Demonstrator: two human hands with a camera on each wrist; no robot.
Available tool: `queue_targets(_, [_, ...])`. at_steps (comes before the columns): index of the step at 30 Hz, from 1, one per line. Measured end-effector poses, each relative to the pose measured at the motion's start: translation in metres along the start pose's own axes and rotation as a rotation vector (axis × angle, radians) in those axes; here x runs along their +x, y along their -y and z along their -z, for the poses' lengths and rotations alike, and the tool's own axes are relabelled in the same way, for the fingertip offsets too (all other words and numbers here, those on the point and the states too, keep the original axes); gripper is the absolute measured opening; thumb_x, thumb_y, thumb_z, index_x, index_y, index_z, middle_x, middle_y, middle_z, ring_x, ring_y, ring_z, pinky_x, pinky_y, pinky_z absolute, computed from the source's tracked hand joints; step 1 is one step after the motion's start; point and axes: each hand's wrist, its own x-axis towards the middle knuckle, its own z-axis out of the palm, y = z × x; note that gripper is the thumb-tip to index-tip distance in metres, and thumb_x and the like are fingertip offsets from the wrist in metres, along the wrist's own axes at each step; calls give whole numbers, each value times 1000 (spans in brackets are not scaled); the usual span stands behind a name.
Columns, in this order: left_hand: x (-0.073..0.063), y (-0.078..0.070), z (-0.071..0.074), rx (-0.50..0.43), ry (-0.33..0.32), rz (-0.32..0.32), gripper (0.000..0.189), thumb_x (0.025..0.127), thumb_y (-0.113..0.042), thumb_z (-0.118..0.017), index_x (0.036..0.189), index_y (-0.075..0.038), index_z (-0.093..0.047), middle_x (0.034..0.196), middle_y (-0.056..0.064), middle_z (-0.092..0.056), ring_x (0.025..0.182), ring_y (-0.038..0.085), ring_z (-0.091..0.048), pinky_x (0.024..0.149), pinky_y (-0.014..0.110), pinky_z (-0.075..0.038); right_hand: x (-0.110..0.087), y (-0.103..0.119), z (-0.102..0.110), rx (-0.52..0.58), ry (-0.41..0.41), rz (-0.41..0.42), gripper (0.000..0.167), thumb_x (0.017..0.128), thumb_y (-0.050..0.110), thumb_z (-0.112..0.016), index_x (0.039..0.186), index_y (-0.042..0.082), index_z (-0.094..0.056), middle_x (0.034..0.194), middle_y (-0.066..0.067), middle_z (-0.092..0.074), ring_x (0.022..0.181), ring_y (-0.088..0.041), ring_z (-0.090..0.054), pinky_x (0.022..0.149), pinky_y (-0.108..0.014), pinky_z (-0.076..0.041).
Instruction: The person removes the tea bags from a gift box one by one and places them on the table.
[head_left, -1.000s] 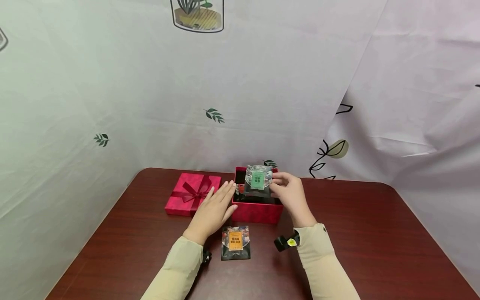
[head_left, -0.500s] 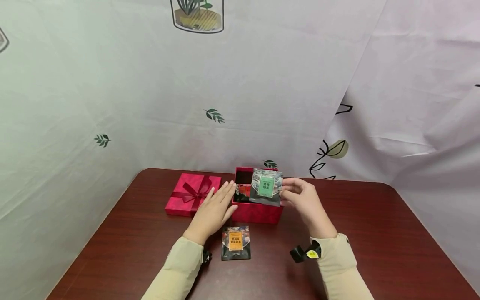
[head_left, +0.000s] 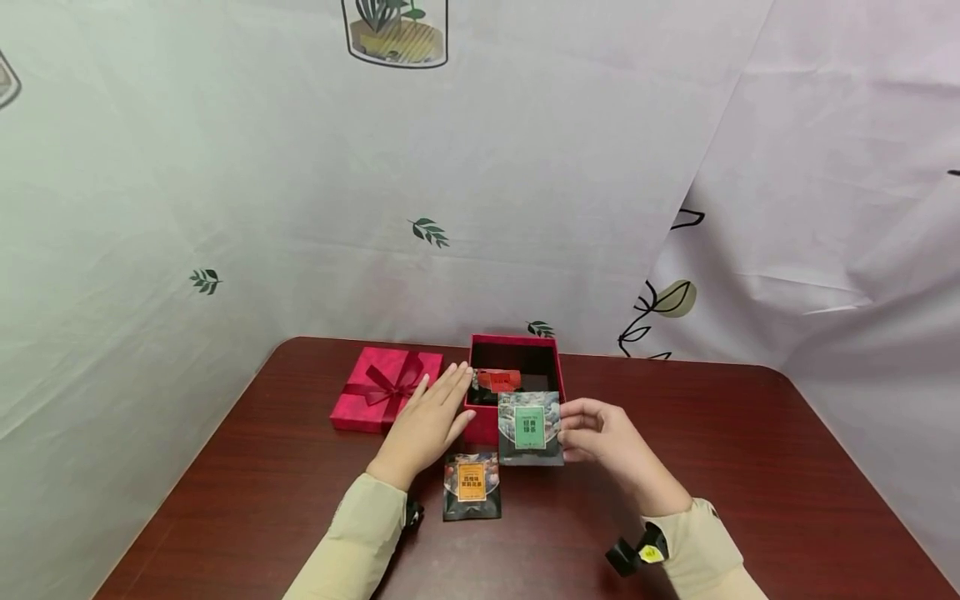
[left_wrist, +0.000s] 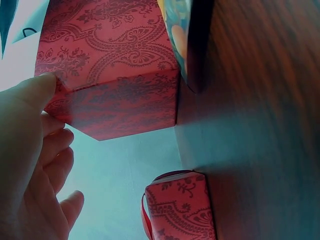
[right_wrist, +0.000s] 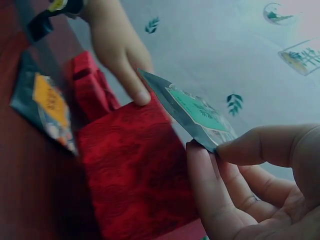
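Note:
My right hand [head_left: 611,446] pinches the right edge of a dark sachet with a green label [head_left: 529,428], thumb on one face and fingers behind, as the right wrist view shows. The sachet hangs in front of the red gift box [head_left: 480,427], hiding part of its front wall. With fingers straight, my left hand [head_left: 426,421] rests on the box's left front corner; its thumb touches the edge in the left wrist view. Inside the box lies a sachet with a red label [head_left: 498,382]. A sachet with an orange label [head_left: 472,487] lies flat on the table before the box.
The red box lid [head_left: 378,375] with a ribbon bow sits left of the box, partly behind my left hand. Everything stands on a dark red-brown table [head_left: 712,467]. A printed curtain [head_left: 322,208] hangs right behind the table's far edge.
The green-labelled sachet has come out of the box, first rightward, then down and toward me, pinched in my right hand. More of the box's inside shows. My left hand stays put.

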Motion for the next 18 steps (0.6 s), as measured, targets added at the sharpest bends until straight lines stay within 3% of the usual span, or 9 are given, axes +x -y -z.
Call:
queue_targets(12, [-1, 0, 2, 10, 15, 5, 66, 104, -40, -56, 159, -9, -35, 164, 6, -32, 153, 23, -25, 122, 54, -21, -7, -37, -4, 42, 154, -92, 34, 87, -2, -68, 117, -14, -58, 91, -6, -68, 77, -13, -66, 68, -31, -62])
queue_targets(18, [-1, 0, 1, 15, 14, -2, 65, 105, -40, -55, 159, -9, -35, 164, 7, -32, 153, 24, -26, 122, 54, -22, -8, -52, -4, 56, 165, -147, 36, 84, -2, -67, 116, -14, -58, 90, -5, -68, 76, -11, -65, 66, -29, -61])
